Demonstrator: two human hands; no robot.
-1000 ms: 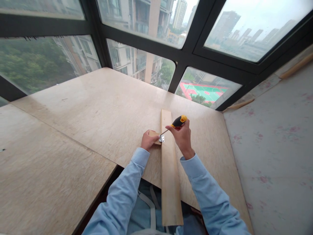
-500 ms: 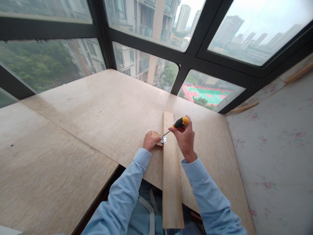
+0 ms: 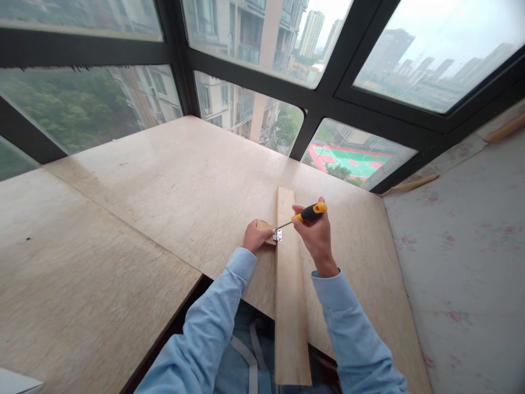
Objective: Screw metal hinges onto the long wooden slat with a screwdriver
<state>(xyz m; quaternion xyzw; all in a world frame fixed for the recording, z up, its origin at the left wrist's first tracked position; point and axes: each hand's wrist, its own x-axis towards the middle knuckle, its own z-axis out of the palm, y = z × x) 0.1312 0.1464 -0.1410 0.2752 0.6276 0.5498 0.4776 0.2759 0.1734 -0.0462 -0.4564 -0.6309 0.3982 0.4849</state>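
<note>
Left fingers (image 3: 267, 234) are pinching a block (image 3: 262, 225) beside the board (image 3: 291, 306) overhanging the near edge of the worktop (image 3: 184, 180), which is stretching leftward; right fingers (image 3: 298, 226) are gripping a screwdriver (image 3: 310, 213) at the hinge (image 3: 278, 235).

The board (image 3: 291, 312) lies on the tabletop (image 3: 164, 180), near end hanging off it. There's a block (image 3: 263, 225) just on its left, hinge (image 3: 278, 235) at the join, screwdriver (image 3: 310, 213) over the board, windows (image 3: 254, 54) behind, wall (image 3: 459, 257) off right.
</note>
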